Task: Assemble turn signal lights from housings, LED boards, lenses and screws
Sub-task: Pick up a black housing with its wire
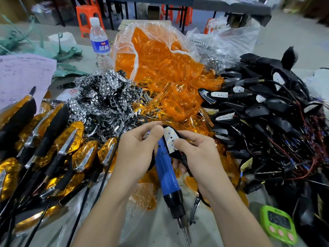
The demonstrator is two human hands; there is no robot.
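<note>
- While the blue electric screwdriver (168, 172) lies pinned under the wrists with its bit pointing at the table's near edge, neither hand works it; a green timer (278, 223) sits at the near right corner.
- Just above it, the right hand (199, 155) is clamped on a black housing (178, 154), thumb pressing the white LED board (170, 140) that lies face-up in its cavity, a black lead trailing down from the housing.
- Fingers of the left hand (137, 148) are pinched together at the housing's top tip, beside the board; whether they grip a small part I cannot tell.
- My reading: the step in hand is seating the board in the housing, early in this unit's build, since no lens or reflector covers it yet.
- Next move likely calls for a chrome reflector from the silver heap (105, 97) mid-table, then an orange lens, which means freeing the left hand while the right keeps the board flat.
- Along the left edge lie finished lights (69, 139), amber lenses on black stalks.
- Along the right edge sprawls a tangle of wired housings (267, 111) awaiting the same work.
- Farther back, a clear bag of orange lenses (160, 56) spills toward the centre.
- Near the far edge stands a water bottle (99, 43), with a printed sheet (23, 75) toward the far left corner.
</note>
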